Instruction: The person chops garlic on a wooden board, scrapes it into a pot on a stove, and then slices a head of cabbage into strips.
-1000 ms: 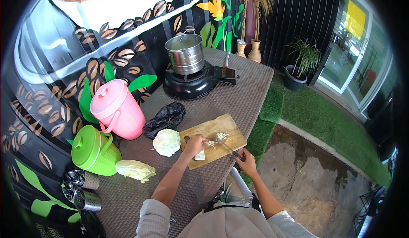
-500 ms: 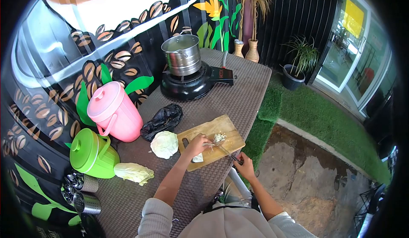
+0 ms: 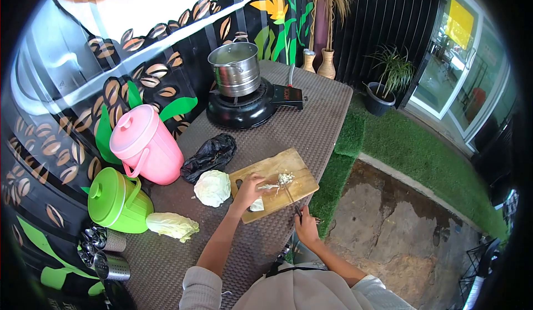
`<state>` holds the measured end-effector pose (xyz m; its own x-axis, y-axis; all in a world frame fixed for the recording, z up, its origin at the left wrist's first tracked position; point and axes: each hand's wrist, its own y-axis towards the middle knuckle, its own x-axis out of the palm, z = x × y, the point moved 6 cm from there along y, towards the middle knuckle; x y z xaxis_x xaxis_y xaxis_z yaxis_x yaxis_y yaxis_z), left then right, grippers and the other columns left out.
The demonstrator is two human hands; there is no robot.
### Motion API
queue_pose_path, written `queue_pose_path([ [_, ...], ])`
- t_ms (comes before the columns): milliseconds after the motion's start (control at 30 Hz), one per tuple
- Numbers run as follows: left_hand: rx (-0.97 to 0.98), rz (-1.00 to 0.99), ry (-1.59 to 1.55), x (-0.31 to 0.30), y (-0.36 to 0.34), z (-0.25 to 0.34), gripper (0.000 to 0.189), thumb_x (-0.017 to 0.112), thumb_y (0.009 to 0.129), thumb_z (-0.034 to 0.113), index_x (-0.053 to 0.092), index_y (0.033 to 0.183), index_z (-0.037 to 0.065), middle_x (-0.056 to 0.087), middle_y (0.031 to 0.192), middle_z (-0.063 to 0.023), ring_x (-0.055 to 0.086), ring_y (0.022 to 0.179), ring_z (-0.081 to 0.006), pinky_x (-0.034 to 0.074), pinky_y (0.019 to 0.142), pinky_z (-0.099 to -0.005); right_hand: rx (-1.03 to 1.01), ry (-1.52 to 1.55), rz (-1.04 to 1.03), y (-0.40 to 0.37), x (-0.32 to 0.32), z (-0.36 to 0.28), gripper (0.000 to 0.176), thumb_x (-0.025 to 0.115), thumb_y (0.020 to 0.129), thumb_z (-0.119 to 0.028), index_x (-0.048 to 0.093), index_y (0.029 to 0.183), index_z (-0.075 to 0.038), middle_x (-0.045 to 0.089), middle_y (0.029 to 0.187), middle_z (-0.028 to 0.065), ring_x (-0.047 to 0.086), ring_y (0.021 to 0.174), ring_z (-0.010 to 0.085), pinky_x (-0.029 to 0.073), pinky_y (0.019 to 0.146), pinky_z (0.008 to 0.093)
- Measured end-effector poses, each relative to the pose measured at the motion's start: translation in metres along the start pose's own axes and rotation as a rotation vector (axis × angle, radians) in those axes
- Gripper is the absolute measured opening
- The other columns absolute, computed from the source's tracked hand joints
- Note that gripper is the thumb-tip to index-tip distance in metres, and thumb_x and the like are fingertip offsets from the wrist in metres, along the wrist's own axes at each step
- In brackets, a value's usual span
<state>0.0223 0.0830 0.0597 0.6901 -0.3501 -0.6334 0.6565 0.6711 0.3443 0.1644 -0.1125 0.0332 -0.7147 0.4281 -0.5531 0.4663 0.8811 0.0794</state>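
Note:
A wooden cutting board (image 3: pixel 304 181) lies near the table's edge. My left hand (image 3: pixel 250 189) is closed over its left part, pinching a small pale piece of food (image 3: pixel 270 187) whose kind I cannot make out. My right hand (image 3: pixel 307 229) is wrapped round the handle of a knife (image 3: pixel 290 197), just off the board's near edge. The blade points up across the board toward a small heap of finely chopped pale bits (image 3: pixel 286 178). Below my left hand a flat white piece (image 3: pixel 257 204) rests on the board. A round cabbage (image 3: pixel 212 188) sits to its left.
A napa cabbage (image 3: pixel 172 227), a black plastic bag (image 3: pixel 209 157), a pink lidded jug (image 3: pixel 149 143) and a green one (image 3: pixel 119 202) stand or lie leftward. Behind, a steel pot (image 3: pixel 236 71) sits on a black portable stove (image 3: pixel 241 113). Metal cutlery holders (image 3: pixel 112 264) are at lower left.
My right hand has drawn slightly down and left with the knife, and the blade has shifted the same way. My left hand stays over the board, still pinching the pale piece.

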Motion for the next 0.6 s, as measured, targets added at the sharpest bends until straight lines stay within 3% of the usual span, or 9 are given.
queue_pose_path([
  [67,-0.092,0.01,-0.027,-0.001,-0.004,-0.01,0.042,0.08,0.072,0.02,0.067,0.105,-0.003,0.065,0.101,-0.0155,0.061,0.097,-0.0287,0.048,0.086,-0.0352,-0.015,-0.041,-0.038,-0.002,0.008,0.006,0.023,0.051,0.089,-0.011,0.04,0.104,0.003,0.059,0.075,0.0308,0.058,0.073,0.0514,0.046,0.064,0.0545],
  [133,-0.257,-0.027,-0.023,-0.001,-0.01,-0.019,0.041,0.081,0.07,0.014,0.066,0.103,-0.005,0.067,0.096,-0.0178,0.066,0.085,-0.0259,0.052,0.076,-0.0313,0.025,-0.099,-0.092,-0.003,0.016,0.009,0.032,0.049,0.091,-0.018,0.037,0.11,0.003,0.06,0.074,0.0329,0.059,0.07,0.0515,0.047,0.063,0.0584],
  [233,-0.318,0.028,-0.08,0.005,-0.013,-0.03,0.038,0.079,0.068,0.006,0.066,0.101,-0.007,0.069,0.089,-0.0192,0.069,0.072,-0.023,0.054,0.066,-0.0292,0.065,-0.112,-0.13,-0.003,0.025,0.008,0.033,0.047,0.092,-0.019,0.035,0.112,0.004,0.059,0.074,0.0344,0.058,0.07,0.0531,0.046,0.064,0.0598],
  [600,-0.345,0.117,-0.31,0.016,-0.01,-0.027,0.035,0.078,0.069,0.005,0.066,0.1,-0.007,0.07,0.087,-0.0185,0.07,0.074,-0.0208,0.054,0.067,-0.0279,0.146,0.14,-0.085,-0.007,0.049,-0.008,0.025,0.046,0.094,-0.015,0.034,0.106,0.003,0.057,0.08,0.0377,0.055,0.078,0.0566,0.041,0.067,0.0611],
])
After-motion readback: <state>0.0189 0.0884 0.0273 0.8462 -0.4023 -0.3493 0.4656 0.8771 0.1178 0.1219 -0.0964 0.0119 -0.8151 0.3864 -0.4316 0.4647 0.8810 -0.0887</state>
